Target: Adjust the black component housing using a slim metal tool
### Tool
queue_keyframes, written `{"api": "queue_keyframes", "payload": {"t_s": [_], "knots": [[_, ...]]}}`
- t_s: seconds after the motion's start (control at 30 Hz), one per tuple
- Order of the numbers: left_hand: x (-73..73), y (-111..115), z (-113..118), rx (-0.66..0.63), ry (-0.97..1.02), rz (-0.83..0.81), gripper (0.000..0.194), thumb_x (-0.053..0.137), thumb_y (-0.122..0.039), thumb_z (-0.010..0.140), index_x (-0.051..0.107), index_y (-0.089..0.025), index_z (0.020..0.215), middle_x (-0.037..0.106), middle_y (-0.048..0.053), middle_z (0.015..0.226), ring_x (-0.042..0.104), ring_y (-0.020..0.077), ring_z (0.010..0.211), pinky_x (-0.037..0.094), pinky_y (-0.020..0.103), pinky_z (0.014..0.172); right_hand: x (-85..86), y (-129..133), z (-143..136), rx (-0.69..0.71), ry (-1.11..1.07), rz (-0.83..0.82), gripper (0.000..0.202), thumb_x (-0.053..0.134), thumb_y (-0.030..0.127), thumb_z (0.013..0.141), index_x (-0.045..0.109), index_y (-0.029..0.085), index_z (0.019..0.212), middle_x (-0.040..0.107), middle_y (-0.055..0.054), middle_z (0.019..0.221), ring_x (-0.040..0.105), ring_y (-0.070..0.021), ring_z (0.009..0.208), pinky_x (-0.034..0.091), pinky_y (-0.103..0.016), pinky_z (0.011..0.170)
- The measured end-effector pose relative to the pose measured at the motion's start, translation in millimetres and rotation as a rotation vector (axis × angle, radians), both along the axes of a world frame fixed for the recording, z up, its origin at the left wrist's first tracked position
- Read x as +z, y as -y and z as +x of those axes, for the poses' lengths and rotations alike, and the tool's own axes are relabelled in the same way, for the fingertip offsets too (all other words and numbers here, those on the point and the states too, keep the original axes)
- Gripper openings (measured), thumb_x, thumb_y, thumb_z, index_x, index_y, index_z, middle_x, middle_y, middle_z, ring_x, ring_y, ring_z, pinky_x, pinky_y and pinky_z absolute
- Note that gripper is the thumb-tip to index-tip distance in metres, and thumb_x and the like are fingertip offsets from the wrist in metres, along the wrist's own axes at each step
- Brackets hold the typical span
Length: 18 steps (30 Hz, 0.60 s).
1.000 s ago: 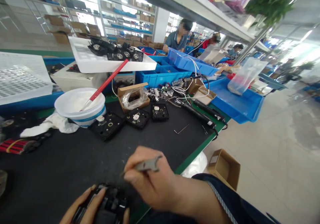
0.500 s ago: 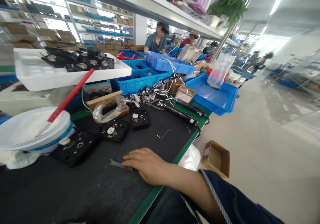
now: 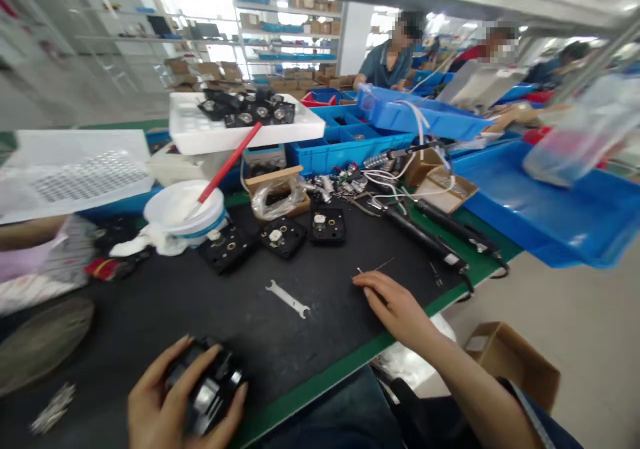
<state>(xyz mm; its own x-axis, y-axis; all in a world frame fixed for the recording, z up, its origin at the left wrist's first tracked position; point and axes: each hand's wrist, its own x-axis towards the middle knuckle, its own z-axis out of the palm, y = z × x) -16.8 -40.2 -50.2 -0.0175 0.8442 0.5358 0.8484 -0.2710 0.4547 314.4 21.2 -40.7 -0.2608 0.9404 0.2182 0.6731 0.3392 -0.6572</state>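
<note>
Black part (image 3: pixel 210 385) at near edge of dark mat (image 3: pixel 150 315), L hand (image 3: pixel 170 405) fingers wrapped round it. R hand (image 3: pixel 395 305) flat on mat, fingers loosely apart, tips at thin hex key (image 3: pixel 375 267). Flat wrench (image 3: pixel 287 298) lies btwn hands, untouched.

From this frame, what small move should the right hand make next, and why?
Probably close the fingertips on the small hex key and lift it. The right hand lies open on the black mat, fingers at the key, while the flat wrench lies apart and the left hand grips the black part.
</note>
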Motion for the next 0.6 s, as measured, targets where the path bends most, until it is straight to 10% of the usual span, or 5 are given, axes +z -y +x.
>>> {"api": "queue_keyframes", "payload": {"t_s": [0.17, 0.6], "knots": [[24.3, 3, 30, 0.108, 0.024, -0.097, 0.039, 0.065, -0.030, 0.075, 0.049, -0.021, 0.110, 0.038, 0.012, 0.125, 0.043, 0.0290, 0.116, 0.042, 0.050, 0.094, -19.4, 0, -10, 0.039, -0.014, -0.021, 0.024, 0.041, 0.028, 0.091, 0.062, 0.022, 0.102, 0.063, -0.007, 0.105, 0.059, -0.0206, 0.102, 0.047, -0.038, 0.093], [14.3, 15, 22, 0.097, 0.068, -0.221, 0.061, 0.063, -0.036, 0.074, 0.034, -0.022, 0.126, 0.042, 0.012, 0.121, 0.047, 0.0297, 0.114, 0.044, 0.053, 0.095, -16.6, -19, -9, 0.113, -0.087, -0.127, 0.021, 0.043, 0.027, 0.090, 0.062, 0.021, 0.099, 0.062, -0.006, 0.097, 0.061, -0.0180, 0.090, 0.049, -0.032, 0.082]]}}
